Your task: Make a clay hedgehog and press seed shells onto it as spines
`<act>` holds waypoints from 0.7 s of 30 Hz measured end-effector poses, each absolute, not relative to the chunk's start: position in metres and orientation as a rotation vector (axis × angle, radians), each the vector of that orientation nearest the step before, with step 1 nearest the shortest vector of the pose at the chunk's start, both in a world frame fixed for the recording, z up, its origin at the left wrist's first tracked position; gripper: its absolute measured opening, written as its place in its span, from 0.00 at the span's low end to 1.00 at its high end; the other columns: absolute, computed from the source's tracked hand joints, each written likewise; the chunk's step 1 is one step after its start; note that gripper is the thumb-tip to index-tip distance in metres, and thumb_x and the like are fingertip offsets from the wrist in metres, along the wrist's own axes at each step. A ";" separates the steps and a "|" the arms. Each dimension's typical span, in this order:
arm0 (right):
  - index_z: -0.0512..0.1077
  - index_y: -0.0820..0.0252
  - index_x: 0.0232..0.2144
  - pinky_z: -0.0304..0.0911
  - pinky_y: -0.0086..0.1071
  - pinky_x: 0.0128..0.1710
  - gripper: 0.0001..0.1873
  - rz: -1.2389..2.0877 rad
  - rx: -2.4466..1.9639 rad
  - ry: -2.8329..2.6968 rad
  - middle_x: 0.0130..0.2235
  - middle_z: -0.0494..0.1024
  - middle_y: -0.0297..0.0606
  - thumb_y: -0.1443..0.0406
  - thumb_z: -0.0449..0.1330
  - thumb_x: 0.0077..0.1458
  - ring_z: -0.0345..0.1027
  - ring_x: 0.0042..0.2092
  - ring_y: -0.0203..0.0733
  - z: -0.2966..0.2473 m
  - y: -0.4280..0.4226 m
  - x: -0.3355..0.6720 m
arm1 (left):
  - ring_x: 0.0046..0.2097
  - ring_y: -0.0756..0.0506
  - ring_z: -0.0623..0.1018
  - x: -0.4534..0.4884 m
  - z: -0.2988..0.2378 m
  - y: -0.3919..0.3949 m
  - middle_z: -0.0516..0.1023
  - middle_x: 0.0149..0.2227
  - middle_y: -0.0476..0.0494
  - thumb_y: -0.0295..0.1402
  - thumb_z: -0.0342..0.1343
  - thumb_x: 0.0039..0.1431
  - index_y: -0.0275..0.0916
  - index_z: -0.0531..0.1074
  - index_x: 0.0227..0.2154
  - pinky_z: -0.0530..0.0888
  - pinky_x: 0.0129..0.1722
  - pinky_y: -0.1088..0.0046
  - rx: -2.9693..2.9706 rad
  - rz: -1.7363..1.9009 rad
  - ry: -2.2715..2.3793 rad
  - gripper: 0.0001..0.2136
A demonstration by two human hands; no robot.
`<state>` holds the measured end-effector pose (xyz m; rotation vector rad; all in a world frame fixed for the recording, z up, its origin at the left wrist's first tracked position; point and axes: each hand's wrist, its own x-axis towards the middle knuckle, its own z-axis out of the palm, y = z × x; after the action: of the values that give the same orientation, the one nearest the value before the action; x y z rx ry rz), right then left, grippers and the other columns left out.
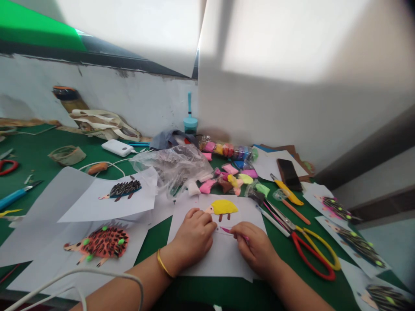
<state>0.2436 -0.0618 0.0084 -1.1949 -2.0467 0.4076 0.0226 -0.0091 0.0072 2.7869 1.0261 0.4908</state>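
Note:
A white sheet of paper (227, 263) lies before me on the green table. On it is a yellow clay hedgehog (223, 207) with a pale snout and brown legs. My left hand (196, 233), a gold bangle at its wrist, rests on the sheet below the snout with fingers curled together; anything in them is hidden. Between the fingers of my right hand (254, 246) is a thin pink clay tool (225, 230), its tip pointing left toward my left fingertips. Small dark specks lie on the paper near that tip.
Behind the sheet are several clay packets (207, 186) and a crumpled plastic bag (175, 166). Red-and-yellow scissors (313, 255), a yellow cutter (288, 191) and a phone (288, 174) lie right. Finished hedgehog pictures (103, 244) lie left; a white cable (106, 273) crosses the front left.

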 end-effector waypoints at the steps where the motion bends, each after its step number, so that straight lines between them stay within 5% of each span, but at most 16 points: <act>1: 0.70 0.57 0.39 0.67 0.35 0.36 0.12 0.408 -1.192 -2.045 0.33 0.75 0.38 0.73 0.50 0.57 0.70 0.36 0.41 0.008 -0.062 0.244 | 0.45 0.42 0.70 0.023 0.007 -0.009 0.73 0.40 0.44 0.26 0.54 0.54 0.43 0.73 0.40 0.61 0.56 0.56 2.787 0.489 1.024 0.11; 21: 0.71 0.58 0.37 0.65 0.34 0.36 0.11 0.382 -1.240 -1.955 0.32 0.74 0.37 0.72 0.50 0.58 0.69 0.35 0.41 0.010 -0.062 0.250 | 0.46 0.41 0.70 0.022 0.006 -0.009 0.73 0.40 0.44 0.26 0.54 0.55 0.43 0.73 0.41 0.60 0.57 0.56 2.791 0.464 1.033 0.11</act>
<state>0.2498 -0.0623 0.0097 -1.2404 -1.9549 0.3815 0.0222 -0.0090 0.0057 2.7906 1.0332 0.4644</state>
